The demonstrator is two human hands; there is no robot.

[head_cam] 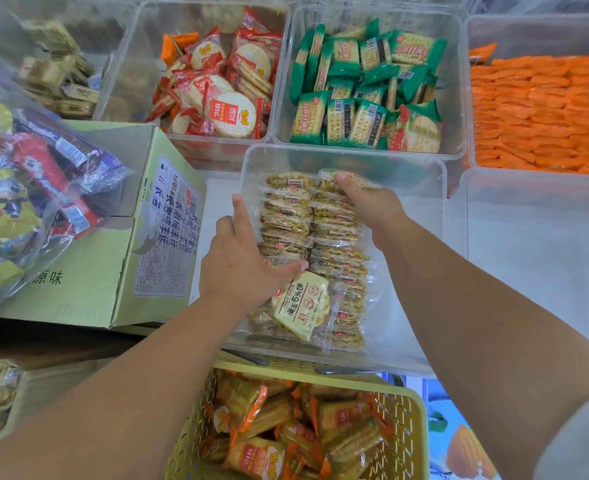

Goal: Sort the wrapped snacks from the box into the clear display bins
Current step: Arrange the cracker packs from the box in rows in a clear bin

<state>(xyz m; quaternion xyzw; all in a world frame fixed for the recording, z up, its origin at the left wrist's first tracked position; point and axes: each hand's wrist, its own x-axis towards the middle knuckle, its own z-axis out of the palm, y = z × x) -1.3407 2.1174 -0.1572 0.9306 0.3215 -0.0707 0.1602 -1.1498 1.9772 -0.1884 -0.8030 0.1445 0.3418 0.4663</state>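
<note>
Both our forearms reach forward into the clear bin [424, 192], where the wrapped snacks [334, 233] lie in two rows: our right hand [369, 202] curls its fingers over the right row's far end, while our left hand [241, 261] sits at the bin's left wall, index finger straight, thumb across the near packets, and we cannot tell whether it grips any. The cardboard box [147, 258] stands just beside the bin's left edge, a yellow basket [410, 410] below its near edge, and bare bin floor runs right of the rows.
</note>
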